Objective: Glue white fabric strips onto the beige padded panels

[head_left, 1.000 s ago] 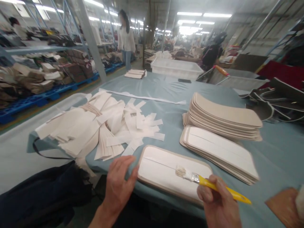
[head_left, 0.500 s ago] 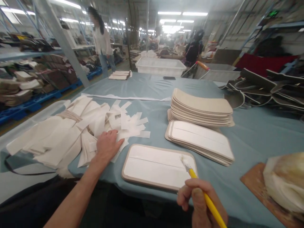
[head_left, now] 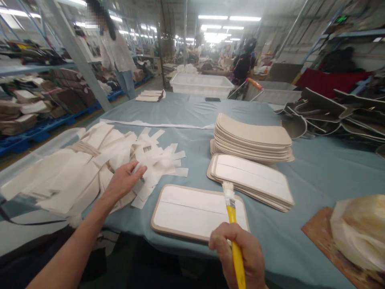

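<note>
My right hand (head_left: pixel 240 251) is closed around the yellow handle of a paintbrush (head_left: pixel 231 212), its white-coated bristles pointing up and away. Under the brush lies a rounded beige panel (head_left: pixel 155 214) with a white face and a line along its length. Over to the left, my left hand (head_left: pixel 124 180) pinches a white strip (head_left: pixel 136 167) between thumb and fingers, beside a loose heap of white strips (head_left: pixel 162 160). Larger bundled cream strips (head_left: pixel 75 172) lie left of that hand. Most of the pinched strip is hidden by the fingers.
White-faced panels (head_left: pixel 252 176) are stacked behind the work panel, with curved beige panels (head_left: pixel 252 132) beyond. A brown board (head_left: pixel 319 228) carries a pale, stained container (head_left: pixel 361 233) at right. Dark pieces (head_left: pixel 327 108) pile up at far right. A person (head_left: pixel 116 52) stands at back left.
My left hand has drawn back slightly left, its fingers closing on a strip. The brush has lifted off the panel and turned more upright. The person at back left has moved left.
</note>
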A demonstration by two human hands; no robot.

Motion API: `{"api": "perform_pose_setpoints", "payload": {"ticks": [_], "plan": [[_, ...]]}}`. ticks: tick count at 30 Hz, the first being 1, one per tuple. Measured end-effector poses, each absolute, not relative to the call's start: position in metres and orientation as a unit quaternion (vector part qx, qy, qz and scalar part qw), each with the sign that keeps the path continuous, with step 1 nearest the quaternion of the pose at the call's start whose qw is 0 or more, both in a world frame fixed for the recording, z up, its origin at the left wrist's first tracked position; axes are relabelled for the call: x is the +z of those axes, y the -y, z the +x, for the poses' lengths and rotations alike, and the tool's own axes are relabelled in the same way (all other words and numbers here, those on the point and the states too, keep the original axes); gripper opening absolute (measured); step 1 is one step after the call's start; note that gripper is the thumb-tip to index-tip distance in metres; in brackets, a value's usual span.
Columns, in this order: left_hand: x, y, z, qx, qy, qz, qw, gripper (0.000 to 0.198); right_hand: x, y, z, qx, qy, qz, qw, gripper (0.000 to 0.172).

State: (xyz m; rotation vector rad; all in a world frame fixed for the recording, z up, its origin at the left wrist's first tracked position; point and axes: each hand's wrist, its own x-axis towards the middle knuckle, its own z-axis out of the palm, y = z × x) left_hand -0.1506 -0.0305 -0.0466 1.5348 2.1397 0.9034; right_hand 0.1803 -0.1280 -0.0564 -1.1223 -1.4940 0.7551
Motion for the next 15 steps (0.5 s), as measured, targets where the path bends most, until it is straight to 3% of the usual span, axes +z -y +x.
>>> {"api": "perform_pose_setpoints", "payload": {"ticks": [5, 10, 15], "plan": [[-0.026, 0.048, -0.136, 0.48, -0.714, 0.45, 0.239, 0.041, -0.048, 0.096, 0.156, 0.341, 0.659, -0.447, 0.5, 0.028], [0.001, 0.066, -0.104, 0.673, -0.615, 0.224, 0.345, 0.033, -0.033, 0.069, 0.112, 0.398, 0.638, -0.441, 0.49, 0.025], [0.009, 0.085, -0.07, 0.691, -0.503, 0.061, 0.516, 0.023, -0.025, 0.05, 0.075, 0.451, 0.625, -0.398, 0.497, 0.024]]}}
